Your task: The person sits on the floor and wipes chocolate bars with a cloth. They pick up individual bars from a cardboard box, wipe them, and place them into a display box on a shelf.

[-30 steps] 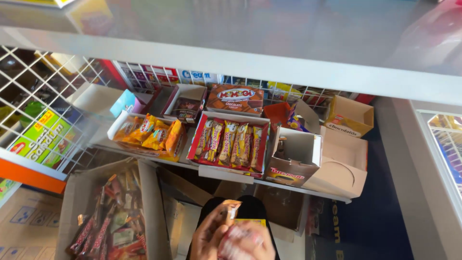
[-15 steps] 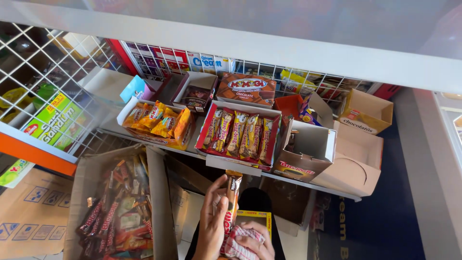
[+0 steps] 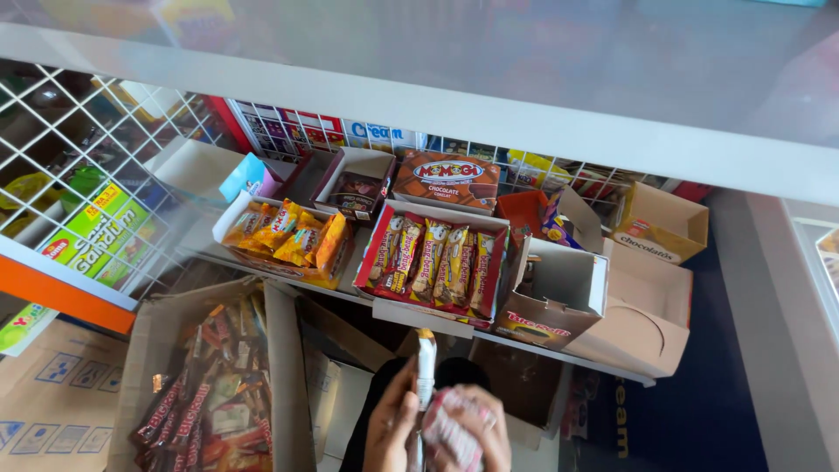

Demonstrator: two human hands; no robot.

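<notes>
At the bottom centre of the frame we see both hands raised together: the left hand point(image 3: 391, 428) is curled around the lower part of a slim snack bar point(image 3: 425, 369), which stands nearly upright with its top end pointing toward the shelf above it. Just right of it, the right hand point(image 3: 476, 428) is closed around a red-and-white patterned bundle point(image 3: 450, 430), blurred so that we cannot tell what kind of thing it is. Behind the hands lies something dark that we cannot make out. At the lower left sits an open cardboard carton point(image 3: 284, 367) filled with loose wrapped sweets in red and brown. Higher, across the middle of the frame, runs a white shelf point(image 3: 411, 316) carrying display boxes: a red tray of wrapped bars point(image 3: 432, 262) straight above the held bar, a tray of orange packets point(image 3: 284, 234) to its left, and an open, mostly hollow box point(image 3: 552, 293) to its right, with plain cardboard boxes point(image 3: 642, 293) farther right. Behind these stand a brown chocolate box point(image 3: 447, 179) and a small dark carton point(image 3: 354, 188). A white wire rack point(image 3: 79, 175) fills the upper left, and a pale counter point(image 3: 489, 61) spans the top.
</notes>
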